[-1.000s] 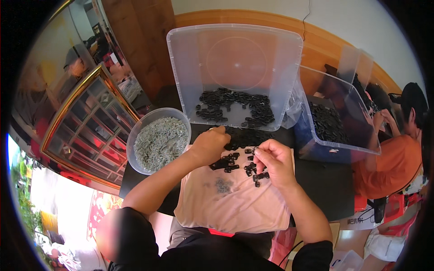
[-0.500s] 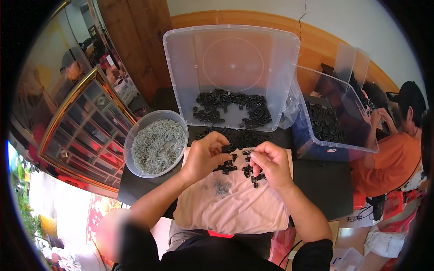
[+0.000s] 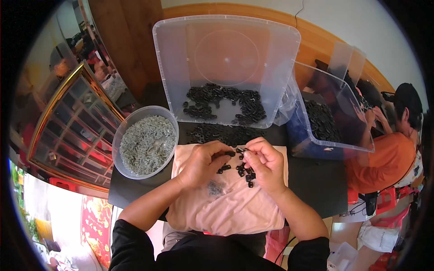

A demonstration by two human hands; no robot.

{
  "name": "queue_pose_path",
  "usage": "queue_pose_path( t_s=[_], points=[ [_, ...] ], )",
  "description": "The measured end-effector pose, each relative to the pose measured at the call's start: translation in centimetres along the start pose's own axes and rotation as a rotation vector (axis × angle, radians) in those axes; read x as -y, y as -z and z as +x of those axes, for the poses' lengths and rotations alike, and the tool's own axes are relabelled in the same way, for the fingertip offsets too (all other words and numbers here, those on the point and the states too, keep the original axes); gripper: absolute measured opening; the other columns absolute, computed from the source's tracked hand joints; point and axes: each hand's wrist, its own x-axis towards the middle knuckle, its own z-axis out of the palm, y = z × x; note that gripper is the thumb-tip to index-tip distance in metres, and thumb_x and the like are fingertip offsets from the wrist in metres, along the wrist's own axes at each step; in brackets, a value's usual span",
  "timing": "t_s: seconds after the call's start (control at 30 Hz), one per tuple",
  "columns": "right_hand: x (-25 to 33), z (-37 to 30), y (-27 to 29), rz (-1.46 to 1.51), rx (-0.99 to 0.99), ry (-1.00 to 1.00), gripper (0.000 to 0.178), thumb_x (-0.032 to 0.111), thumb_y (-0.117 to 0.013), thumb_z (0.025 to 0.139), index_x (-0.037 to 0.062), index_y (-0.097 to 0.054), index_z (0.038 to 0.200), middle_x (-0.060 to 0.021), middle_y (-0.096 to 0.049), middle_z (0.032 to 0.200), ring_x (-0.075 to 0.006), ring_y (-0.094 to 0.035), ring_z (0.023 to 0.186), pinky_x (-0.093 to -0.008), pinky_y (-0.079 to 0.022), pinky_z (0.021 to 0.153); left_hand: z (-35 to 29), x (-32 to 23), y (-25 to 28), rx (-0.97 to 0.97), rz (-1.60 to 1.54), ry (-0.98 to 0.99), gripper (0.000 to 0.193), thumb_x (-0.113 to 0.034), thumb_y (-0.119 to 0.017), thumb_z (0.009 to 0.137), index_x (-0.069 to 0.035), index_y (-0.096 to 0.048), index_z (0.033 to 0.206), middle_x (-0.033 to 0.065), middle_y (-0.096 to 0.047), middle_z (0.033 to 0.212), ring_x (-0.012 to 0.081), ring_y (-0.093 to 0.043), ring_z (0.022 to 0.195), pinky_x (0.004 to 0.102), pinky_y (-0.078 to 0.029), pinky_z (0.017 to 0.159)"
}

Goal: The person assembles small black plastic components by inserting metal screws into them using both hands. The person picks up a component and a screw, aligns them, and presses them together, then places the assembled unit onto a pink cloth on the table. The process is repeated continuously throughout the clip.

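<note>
A fisheye camera on the person's head looks down and forward over the table, near enough that the left hand and right hand sit just below centre. Forearms enter from 7 and 5 o'clock; the field reaches a bin at 12 and a co-worker at 3.

Our left hand and right hand, both pinched, stand nearly touching just below the centre of the frame.
Our left forearm slants up from the lower left, the back of that hand showing, fingers curled rightward toward the thumb. Our right forearm slopes in from the lower right, that hand angled up and leftward, thumb and forefinger drawn together.
</note>
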Motion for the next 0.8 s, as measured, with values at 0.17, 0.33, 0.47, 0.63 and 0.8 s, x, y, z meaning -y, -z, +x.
queue_pose_path(
  t_s=[0.17, 0.33, 0.47, 0.63, 0.8],
  points=[
    [-0.5, -0.4, -0.4, -0.137, -0.061, 0.115, 0.005, -0.001, -0.056, 0.085, -0.0008, -0.051, 0.086, -0.0062, -0.051, 0.087, -0.0071, -0.047, 0.067, -0.0193, -0.04, 0.058, -0.4, -1.2, -0.3, 0.088, -0.018, 0.143, 0.013, -0.007, -0.07, 0.077, 0.001, -0.062, 0.083, 0.0017, -0.057, 0.062, 0.0051, -0.049, 0.055, 0.0233, -0.042, 0.05],
    [-0.2, -0.4, -0.8, -0.452, -0.046, 0.214, 0.005, 0.001, -0.056, 0.085, 0.0002, -0.051, 0.087, -0.009, -0.052, 0.07, -0.0156, -0.051, 0.056, -0.026, -0.042, 0.052, -0.7, -1.6, -0.8, 0.116, -0.132, 0.115, 0.011, -0.006, -0.069, 0.077, 0.002, -0.061, 0.078, -0.001, -0.057, 0.064, 0.0024, -0.049, 0.057, 0.0206, -0.041, 0.05],
    [-0.1, -0.5, -1.0, -0.546, -0.051, 0.259, 0.004, 0.001, -0.055, 0.085, 0.0014, -0.052, 0.087, -0.0102, -0.054, 0.066, -0.0193, -0.053, 0.054, -0.029, -0.043, 0.051, -0.9, -2.0, -1.0, 0.151, -0.253, 0.177, 0.01, -0.004, -0.068, 0.078, 0.002, -0.06, 0.08, -0.0017, -0.057, 0.066, 0.0018, -0.049, 0.058, 0.0195, -0.041, 0.05],
    [-0.1, -0.8, -1.4, -0.62, -0.125, 0.299, 0.004, 0.0, -0.055, 0.085, 0.0013, -0.052, 0.087, -0.0111, -0.056, 0.066, -0.0206, -0.055, 0.053, -0.0303, -0.043, 0.05, -1.2, -1.1, -1.6, 0.197, -0.543, 0.291, 0.01, -0.002, -0.066, 0.08, 0.002, -0.058, 0.085, -0.0012, -0.057, 0.067, 0.0018, -0.05, 0.057, 0.0186, -0.04, 0.047],
    [0.6, -0.2, -0.6, -0.617, -0.205, 0.271, 0.005, 0.0, -0.055, 0.086, 0.002, -0.051, 0.087, -0.0095, -0.052, 0.063, -0.0175, -0.052, 0.051, -0.0282, -0.041, 0.049, -1.0, -1.5, -0.5, 0.329, -0.598, 0.474, 0.012, -0.003, -0.066, 0.08, 0.001, -0.057, 0.087, 0.0007, -0.058, 0.066, 0.0049, -0.053, 0.053, 0.019, -0.042, 0.043]
  ],
)
